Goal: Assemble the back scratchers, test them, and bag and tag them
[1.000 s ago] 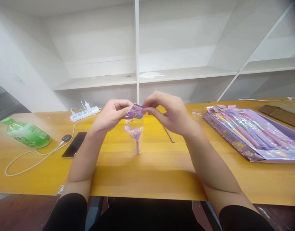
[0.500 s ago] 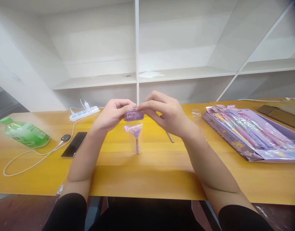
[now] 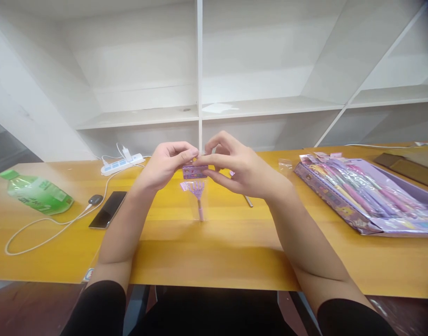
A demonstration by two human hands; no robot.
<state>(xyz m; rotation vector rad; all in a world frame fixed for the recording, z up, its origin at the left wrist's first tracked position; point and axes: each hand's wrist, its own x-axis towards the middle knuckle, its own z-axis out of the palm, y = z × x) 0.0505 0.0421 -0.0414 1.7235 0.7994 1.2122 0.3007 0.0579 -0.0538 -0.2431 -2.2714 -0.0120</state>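
A small purple back scratcher (image 3: 196, 189) with a claw-shaped head hangs upright in a clear plastic bag (image 3: 204, 205) over the table. Across the bag's upper part is a purple printed card (image 3: 192, 172). My left hand (image 3: 167, 165) pinches the bag's top edge at the card's left side. My right hand (image 3: 237, 165) is closed at the card's upper right, thumb below and fingertips above, with the other fingers curled. The fingertips hide the exact top of the bag.
At right, a purple box (image 3: 334, 203) holds several bagged pens or sticks. A small clear bag (image 3: 285, 165) and a metal rod (image 3: 248, 200) lie nearby. At left are a green bottle (image 3: 39, 192), a phone (image 3: 109, 210), a cable and a power strip (image 3: 121, 164). Shelves stand behind.
The card has dropped slightly away from my fingertips, and more of it shows. My right hand's fingers have spread a little and shifted along the top. The bag has swung slightly.
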